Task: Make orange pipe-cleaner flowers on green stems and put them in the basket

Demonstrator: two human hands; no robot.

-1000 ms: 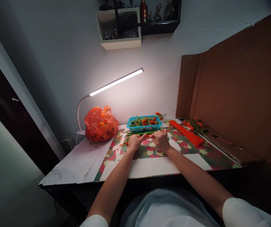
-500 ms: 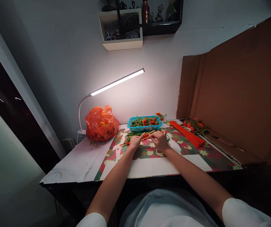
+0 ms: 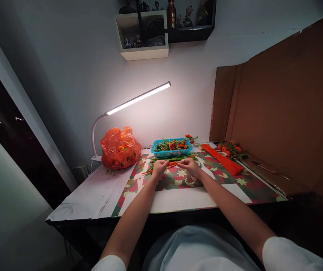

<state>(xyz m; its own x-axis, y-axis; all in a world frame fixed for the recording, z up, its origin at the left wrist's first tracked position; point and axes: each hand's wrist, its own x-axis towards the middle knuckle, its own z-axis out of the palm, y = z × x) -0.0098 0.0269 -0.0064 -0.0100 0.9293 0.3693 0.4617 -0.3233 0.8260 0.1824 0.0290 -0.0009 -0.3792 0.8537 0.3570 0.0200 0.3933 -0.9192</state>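
Both my hands rest side by side on the patterned red and green mat (image 3: 229, 180). My left hand (image 3: 159, 168) and my right hand (image 3: 190, 166) are closed on the two ends of a short orange pipe cleaner (image 3: 172, 163) stretched between them. Just behind the hands lies a bunch of green stems (image 3: 167, 158). A blue basket (image 3: 171, 153) behind that holds small orange flowers on green stems.
An orange plastic bag (image 3: 119, 148) sits at the left under a lit white desk lamp (image 3: 139, 98). A bundle of orange pipe cleaners (image 3: 221, 159) and several finished orange flowers (image 3: 229, 148) lie at the right. A brown cardboard sheet (image 3: 285, 109) stands along the right side.
My hands have drawn a little apart and the orange pipe cleaner now shows stretched between them.
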